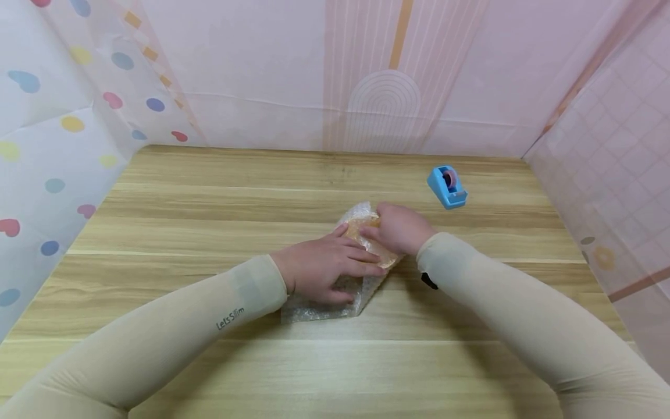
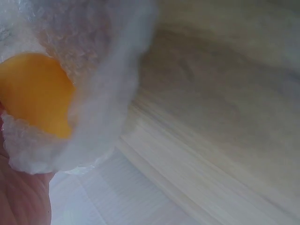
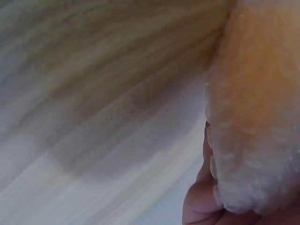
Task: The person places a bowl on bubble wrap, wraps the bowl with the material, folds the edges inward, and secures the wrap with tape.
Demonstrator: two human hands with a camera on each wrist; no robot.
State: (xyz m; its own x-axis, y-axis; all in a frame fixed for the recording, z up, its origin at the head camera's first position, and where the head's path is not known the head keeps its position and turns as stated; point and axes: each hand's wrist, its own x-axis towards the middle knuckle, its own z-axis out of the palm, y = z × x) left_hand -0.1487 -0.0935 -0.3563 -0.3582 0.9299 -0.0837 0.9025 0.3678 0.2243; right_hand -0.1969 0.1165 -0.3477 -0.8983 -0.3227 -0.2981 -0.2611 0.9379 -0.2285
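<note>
A sheet of clear bubble wrap (image 1: 319, 312) lies folded around an orange-yellow object (image 2: 37, 93) in the middle of the table. Through an opening in the wrap, the left wrist view shows the object's smooth, rounded surface; its full shape is hidden. My left hand (image 1: 327, 265) lies across the near part of the bundle, fingers spread and pressing on the plastic. At the far right side, my right hand (image 1: 403, 230) grips the wrap's edge with curled fingers. In the right wrist view, orange shows dimly through the bubbles beside the fingers (image 3: 201, 201).
A blue tape dispenser (image 1: 448, 189) with a pink roll core stands at the back right, beyond my right hand. The wood-grain table (image 1: 209, 203) is bounded by patterned wall coverings (image 1: 251, 75) at the back and both sides.
</note>
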